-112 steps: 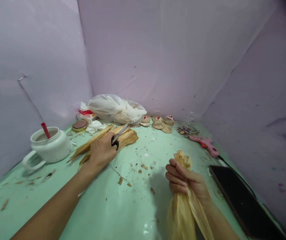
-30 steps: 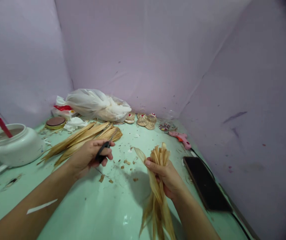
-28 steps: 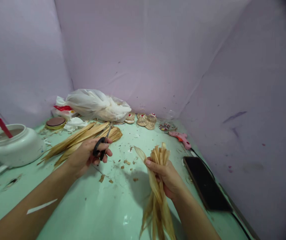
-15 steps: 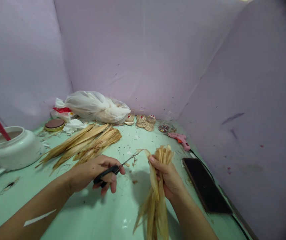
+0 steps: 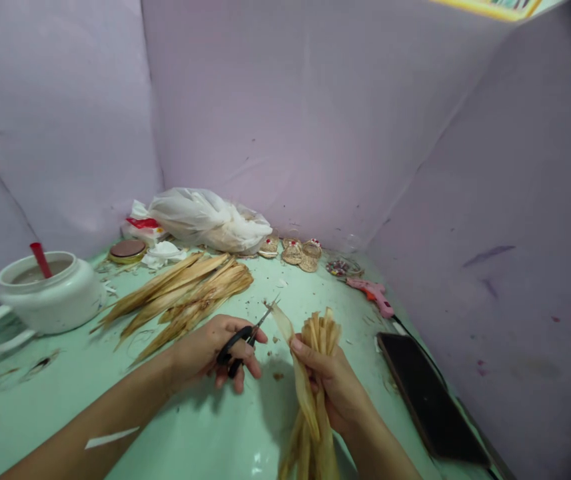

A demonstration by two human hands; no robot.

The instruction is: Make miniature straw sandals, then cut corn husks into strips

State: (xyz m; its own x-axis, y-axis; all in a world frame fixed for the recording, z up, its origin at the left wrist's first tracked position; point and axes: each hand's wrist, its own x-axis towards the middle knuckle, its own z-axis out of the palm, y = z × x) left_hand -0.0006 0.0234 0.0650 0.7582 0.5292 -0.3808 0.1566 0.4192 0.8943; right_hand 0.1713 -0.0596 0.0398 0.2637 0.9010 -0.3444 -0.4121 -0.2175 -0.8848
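Note:
My left hand [image 5: 232, 350] is closed on black-handled scissors [image 5: 239, 348], fingers through the loops. The blades point up and to the right, slightly parted at the tip of one pale dried husk strip. In my right hand [image 5: 328, 373] is a bundle of dried corn husks [image 5: 321, 333], gripped near its top, the long ends hanging down past the bottom of the picture. The single husk strip [image 5: 285, 323] sticks out to the left from under my thumb. Left of the hands, a pile of tan dried husks [image 5: 185, 287] lies on the table.
A white pot [image 5: 60, 300] with a red stick stands at the left. A plastic bag [image 5: 205, 217], small woven slippers [image 5: 292, 252] and a coiled beaded item [image 5: 342, 267] line the back wall. A pink glue gun [image 5: 375, 293] and a phone [image 5: 430, 400] lie at the right.
The view has swung left, so things sit further right. The scissors have tilted more upright, and the husk strip's tip is now straighter between my hands.

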